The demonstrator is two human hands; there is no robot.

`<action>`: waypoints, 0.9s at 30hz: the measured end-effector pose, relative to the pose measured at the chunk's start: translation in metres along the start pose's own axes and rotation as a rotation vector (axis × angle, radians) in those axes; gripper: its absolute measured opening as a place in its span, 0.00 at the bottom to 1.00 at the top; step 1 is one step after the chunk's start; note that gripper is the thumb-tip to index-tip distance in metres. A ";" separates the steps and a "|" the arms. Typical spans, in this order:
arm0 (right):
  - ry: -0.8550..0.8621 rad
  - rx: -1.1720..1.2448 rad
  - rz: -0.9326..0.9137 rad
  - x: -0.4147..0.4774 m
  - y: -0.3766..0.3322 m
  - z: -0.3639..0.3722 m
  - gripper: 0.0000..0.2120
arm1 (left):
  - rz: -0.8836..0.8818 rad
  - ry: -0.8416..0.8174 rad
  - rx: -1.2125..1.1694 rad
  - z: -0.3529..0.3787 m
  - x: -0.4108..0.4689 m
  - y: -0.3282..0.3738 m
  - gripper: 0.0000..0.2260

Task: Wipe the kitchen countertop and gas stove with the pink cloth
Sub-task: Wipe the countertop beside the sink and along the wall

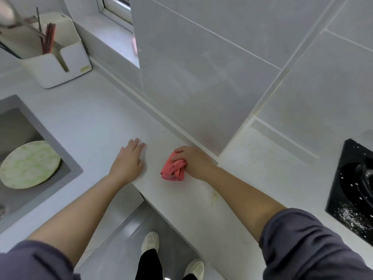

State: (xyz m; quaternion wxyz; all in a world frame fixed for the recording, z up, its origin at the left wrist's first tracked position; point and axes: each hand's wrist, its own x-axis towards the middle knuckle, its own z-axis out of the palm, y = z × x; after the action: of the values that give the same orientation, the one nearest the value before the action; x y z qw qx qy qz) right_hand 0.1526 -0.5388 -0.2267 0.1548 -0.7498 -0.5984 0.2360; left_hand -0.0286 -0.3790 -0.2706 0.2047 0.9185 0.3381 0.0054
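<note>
My right hand [193, 161] grips the bunched pink cloth [174, 171] and presses it onto the white countertop [96, 118], close to the tiled back wall. My left hand [129, 158] lies flat on the countertop with straight fingers, a short way left of the cloth. The black gas stove [347, 190] sits at the right edge of the view, speckled with white crumbs, well to the right of the cloth. Small yellowish stains mark the counter between my right forearm and the stove.
A grey sink [60, 158] at the left holds a round green-and-white plate [30, 164]. A white utensil holder [60, 65] with chopsticks stands at the back left beside the window sill. The counter's front edge runs under my forearms, with the floor and my shoes below.
</note>
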 end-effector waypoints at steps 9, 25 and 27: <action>0.100 0.043 0.042 0.121 -0.055 0.008 0.12 | -0.014 -0.032 -0.046 -0.040 0.059 -0.081 0.28; 0.059 0.066 0.190 0.131 -0.024 0.030 0.14 | 0.080 -0.101 -0.057 -0.030 0.083 -0.084 0.28; 0.012 0.010 0.175 0.102 -0.013 0.029 0.14 | 0.128 -0.111 -0.053 -0.024 0.079 -0.064 0.28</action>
State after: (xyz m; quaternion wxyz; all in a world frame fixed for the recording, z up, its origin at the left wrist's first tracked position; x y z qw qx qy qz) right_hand 0.1438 -0.4386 -0.2612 0.1410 -0.8000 -0.5282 0.2472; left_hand -0.0107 -0.2765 -0.2832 0.2468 0.9314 0.2667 -0.0234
